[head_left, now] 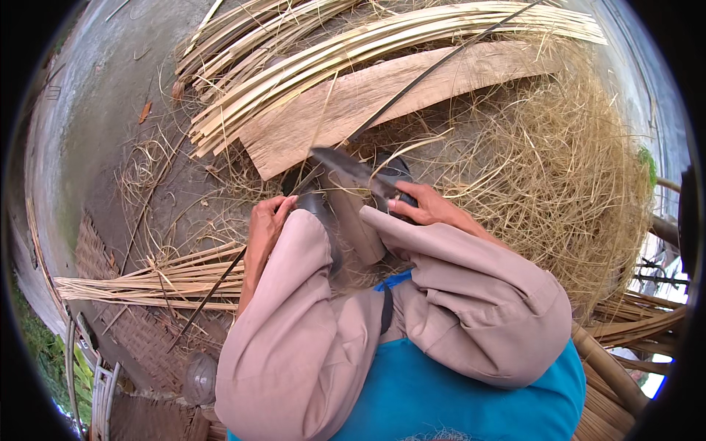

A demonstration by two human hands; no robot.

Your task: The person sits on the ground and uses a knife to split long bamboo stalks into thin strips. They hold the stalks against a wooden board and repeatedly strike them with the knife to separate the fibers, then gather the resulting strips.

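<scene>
My right hand (435,209) is closed around the handle of a broad, dark-bladed knife (351,169), its blade pointing up and left. My left hand (265,223) pinches a long, thin dark strip (434,76), probably bamboo, that slants from lower left to upper right. The blade lies close to the strip; whether they touch is unclear. Beneath the knife, a brown wooden or bamboo piece (360,234) sits between my legs. A curled pale shaving (412,147) is beside the blade.
Beyond my hands lies a wooden board (397,87), with bundled pale strips (353,50) behind it. A large heap of fine shavings (551,162) covers the right side. More strips (154,285) rest on woven matting (121,323) at left, near a clear plastic container (198,378).
</scene>
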